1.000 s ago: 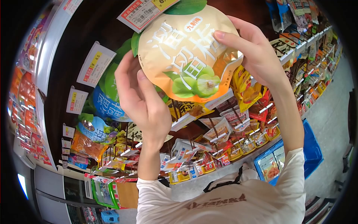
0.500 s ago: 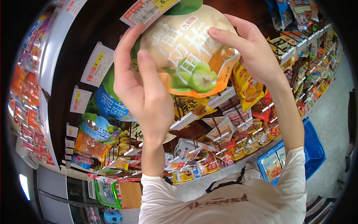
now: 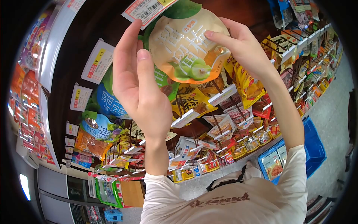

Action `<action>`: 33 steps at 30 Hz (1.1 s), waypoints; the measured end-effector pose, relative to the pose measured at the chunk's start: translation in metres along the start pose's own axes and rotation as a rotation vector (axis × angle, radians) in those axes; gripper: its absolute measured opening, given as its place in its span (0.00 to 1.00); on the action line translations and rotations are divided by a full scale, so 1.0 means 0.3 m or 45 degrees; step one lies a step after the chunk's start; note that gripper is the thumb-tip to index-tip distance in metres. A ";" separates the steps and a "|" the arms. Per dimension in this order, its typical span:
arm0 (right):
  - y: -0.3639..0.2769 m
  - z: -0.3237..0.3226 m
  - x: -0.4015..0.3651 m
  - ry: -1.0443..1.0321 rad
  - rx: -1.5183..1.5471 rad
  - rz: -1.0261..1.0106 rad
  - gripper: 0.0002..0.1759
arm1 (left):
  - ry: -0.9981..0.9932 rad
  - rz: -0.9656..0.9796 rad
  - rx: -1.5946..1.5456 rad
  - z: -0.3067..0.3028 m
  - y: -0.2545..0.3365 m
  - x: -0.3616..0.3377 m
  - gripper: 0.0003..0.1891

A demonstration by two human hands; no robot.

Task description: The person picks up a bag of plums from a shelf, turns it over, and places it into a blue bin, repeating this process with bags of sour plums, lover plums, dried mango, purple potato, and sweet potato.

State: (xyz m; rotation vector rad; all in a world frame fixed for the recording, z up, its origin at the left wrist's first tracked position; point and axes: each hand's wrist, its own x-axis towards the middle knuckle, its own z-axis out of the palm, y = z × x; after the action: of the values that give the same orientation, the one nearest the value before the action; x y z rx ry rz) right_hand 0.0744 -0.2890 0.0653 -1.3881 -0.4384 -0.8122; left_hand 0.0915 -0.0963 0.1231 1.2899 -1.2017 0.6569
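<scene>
A round orange and cream snack pouch (image 3: 184,43) with green fruit printed on it is up at the top of the hanging display. My right hand (image 3: 242,48) grips its right edge, thumb on the front. My left hand (image 3: 138,86) is raised flat beside the pouch's left edge, with fingers stretched up towards a white price tag (image 3: 145,9) and the thumb off the pouch. A green pouch (image 3: 164,80) hangs just behind and below it.
Racks of hanging snack packets fill the wall: blue pouches (image 3: 108,100), yellow packets (image 3: 248,84), and white price tags on hook ends (image 3: 97,61). A blue crate (image 3: 311,143) holding packets stands on the grey floor at the lower right. My white shirt (image 3: 231,203) fills the bottom.
The pouch has moved up and away towards the rack. My left hand slid up its left side and its thumb came off the pouch front; my right hand kept its grip.
</scene>
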 end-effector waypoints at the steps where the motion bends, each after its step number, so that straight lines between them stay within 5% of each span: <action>1: 0.000 0.004 0.002 0.015 -0.018 0.024 0.24 | -0.009 -0.009 -0.010 -0.002 -0.002 -0.003 0.20; 14: 0.132 -0.005 0.058 0.057 -0.070 0.105 0.27 | 0.006 -0.005 0.606 -0.125 -0.068 -0.130 0.13; 16: 0.120 0.006 0.051 0.061 -0.035 0.125 0.27 | 0.051 0.233 0.930 -0.155 -0.083 -0.145 0.11; 23: 0.099 0.008 0.051 0.180 -0.027 0.168 0.27 | 0.238 0.384 1.073 -0.195 -0.133 -0.158 0.12; 33: 0.073 -0.089 0.112 0.121 -0.248 -0.048 0.23 | 0.079 0.293 1.285 -0.208 -0.159 -0.171 0.27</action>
State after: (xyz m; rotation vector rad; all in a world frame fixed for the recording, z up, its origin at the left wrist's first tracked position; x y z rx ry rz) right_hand 0.1078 -0.3236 0.0696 -1.5175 -0.3187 -0.9677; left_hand 0.1374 -0.0360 0.0677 1.9276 -0.9788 1.5837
